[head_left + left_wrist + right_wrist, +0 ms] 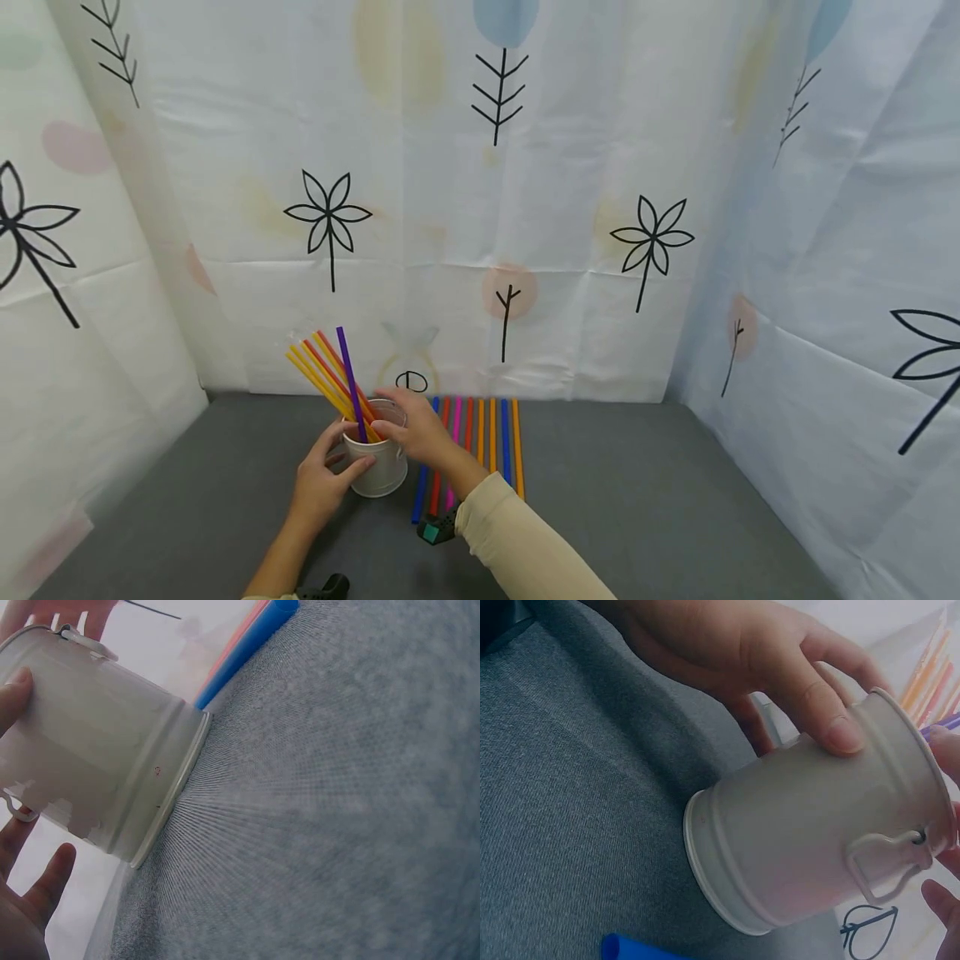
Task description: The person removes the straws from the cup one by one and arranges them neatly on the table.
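Observation:
A small white bucket (379, 471) stands upright on the grey table, holding several yellow, orange and red drinking straws (324, 367) that lean left. Among them a purple straw (349, 375) rises more steeply. My left hand (321, 483) grips the bucket, its thumb across the front and fingers round the left side at the rim. Over the bucket's right rim reaches my right hand (420, 429), fingers spread and thumb tip beside the purple straw. In the right wrist view the left hand (780, 664) wraps the bucket wall, and the right thumb (946, 750) lies near the rim.
Right of the bucket lies a row of blue, red, pink and orange straws (492, 433), partly under my right forearm. The grey table (637, 483) ends at a white patterned curtain (570, 333) behind and at both sides. A hollow blue straw end (247, 652) lies near the bucket's base.

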`<action>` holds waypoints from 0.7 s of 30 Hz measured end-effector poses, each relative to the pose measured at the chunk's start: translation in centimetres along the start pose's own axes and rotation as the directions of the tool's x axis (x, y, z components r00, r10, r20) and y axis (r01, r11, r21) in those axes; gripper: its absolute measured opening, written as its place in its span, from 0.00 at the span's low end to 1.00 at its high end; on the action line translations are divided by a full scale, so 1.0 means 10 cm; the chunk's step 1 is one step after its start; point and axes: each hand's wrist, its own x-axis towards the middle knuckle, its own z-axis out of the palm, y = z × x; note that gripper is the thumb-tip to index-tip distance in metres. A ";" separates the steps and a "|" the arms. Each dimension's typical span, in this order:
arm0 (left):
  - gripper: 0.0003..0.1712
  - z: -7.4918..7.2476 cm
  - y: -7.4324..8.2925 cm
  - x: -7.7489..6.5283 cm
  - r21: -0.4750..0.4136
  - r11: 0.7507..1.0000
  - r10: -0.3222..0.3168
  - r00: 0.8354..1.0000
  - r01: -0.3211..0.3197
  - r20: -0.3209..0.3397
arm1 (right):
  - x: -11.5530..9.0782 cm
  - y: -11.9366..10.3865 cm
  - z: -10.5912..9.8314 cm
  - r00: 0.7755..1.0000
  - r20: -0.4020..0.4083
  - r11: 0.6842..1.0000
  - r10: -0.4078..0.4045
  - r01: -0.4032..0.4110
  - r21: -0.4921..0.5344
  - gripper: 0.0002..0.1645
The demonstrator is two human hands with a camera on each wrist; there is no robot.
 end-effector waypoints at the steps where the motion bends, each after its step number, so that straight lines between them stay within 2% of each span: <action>1: 0.32 0.00 0.00 0.00 0.001 1.000 0.000 1.000 0.000 0.002 | 0.01 0.01 0.01 1.000 0.004 1.000 -0.018 0.018 -0.006 0.28; 5: 0.32 0.01 0.00 0.00 0.002 1.000 -0.001 1.000 0.001 0.009 | 0.01 0.02 0.04 0.997 0.012 0.997 -0.076 0.077 -0.023 0.27; 8: 0.32 0.01 0.01 0.00 -0.003 1.000 -0.002 1.000 0.002 0.006 | 0.03 0.02 0.03 0.993 0.027 0.989 -0.112 0.114 -0.091 0.27; 10: 0.31 0.01 0.00 0.00 -0.004 1.000 0.001 1.000 -0.001 0.003 | 0.04 0.01 0.02 0.991 0.048 0.975 -0.127 0.134 -0.175 0.28; 14: 0.31 0.01 0.00 0.01 -0.011 1.000 0.016 1.000 -0.016 -0.008 | 0.07 -0.03 -0.03 0.982 0.116 0.927 -0.150 0.180 -0.329 0.30; 17: 0.31 0.01 -0.01 0.00 -0.014 1.000 0.023 1.000 -0.023 -0.012 | 0.10 -0.08 -0.07 0.973 0.186 0.895 -0.137 0.202 -0.398 0.33; 21: 0.31 0.01 -0.01 0.00 -0.010 1.000 0.016 1.000 -0.016 -0.009 | 0.14 -0.14 -0.12 0.957 0.281 0.874 -0.071 0.196 -0.445 0.35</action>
